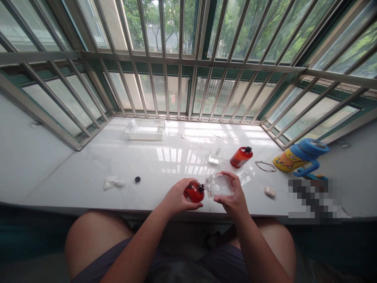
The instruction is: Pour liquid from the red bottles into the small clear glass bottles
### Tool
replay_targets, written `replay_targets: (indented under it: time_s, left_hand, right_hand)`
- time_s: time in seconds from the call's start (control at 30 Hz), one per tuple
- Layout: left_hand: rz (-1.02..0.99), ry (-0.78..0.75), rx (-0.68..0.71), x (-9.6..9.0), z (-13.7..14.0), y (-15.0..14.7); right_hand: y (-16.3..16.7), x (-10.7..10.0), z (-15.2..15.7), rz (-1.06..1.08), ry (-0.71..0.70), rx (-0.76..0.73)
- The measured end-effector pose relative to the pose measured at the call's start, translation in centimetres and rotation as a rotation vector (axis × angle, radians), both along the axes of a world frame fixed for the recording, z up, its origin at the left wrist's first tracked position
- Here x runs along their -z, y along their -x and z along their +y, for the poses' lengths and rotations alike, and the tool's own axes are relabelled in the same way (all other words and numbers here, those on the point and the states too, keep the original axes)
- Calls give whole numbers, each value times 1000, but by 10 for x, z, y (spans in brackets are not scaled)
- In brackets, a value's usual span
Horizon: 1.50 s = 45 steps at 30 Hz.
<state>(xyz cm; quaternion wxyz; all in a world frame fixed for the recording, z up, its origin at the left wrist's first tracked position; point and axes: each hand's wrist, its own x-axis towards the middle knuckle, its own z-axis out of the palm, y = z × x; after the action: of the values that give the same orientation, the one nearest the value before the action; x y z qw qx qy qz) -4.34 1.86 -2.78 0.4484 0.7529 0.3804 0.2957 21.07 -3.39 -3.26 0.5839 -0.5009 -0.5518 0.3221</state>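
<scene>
My left hand point(179, 196) is wrapped round a red bottle point(194, 192) with a black neck, near the front edge of the white ledge. In my right hand point(235, 196) is a clear bottle point(220, 184), tipped on its side with its mouth toward the red bottle's neck. The two necks meet or nearly meet; whether they touch I cannot tell. Left of my hands lies a small round black cap point(137, 179). A second red bottle point(241, 157) with a black top leans or lies beyond my right hand, beside a small clear bottle point(215, 156).
A white perforated basket point(145, 130) stands at the back left of the ledge point(165, 157). Crumpled white tissue point(114, 182) lies at left. On the right are a blue and yellow flask point(300, 157), a thin cord loop point(265, 166) and a pale rounded object point(269, 192). Metal bars point(179, 86) close off the window.
</scene>
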Motion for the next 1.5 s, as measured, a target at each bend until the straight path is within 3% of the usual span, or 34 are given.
replay_targets:
  time_s: [1.5]
  left_hand:
    - [-24, -2, -21, 1, -1, 3]
  right_hand:
    - [4, -11, -2, -112, -57, 34]
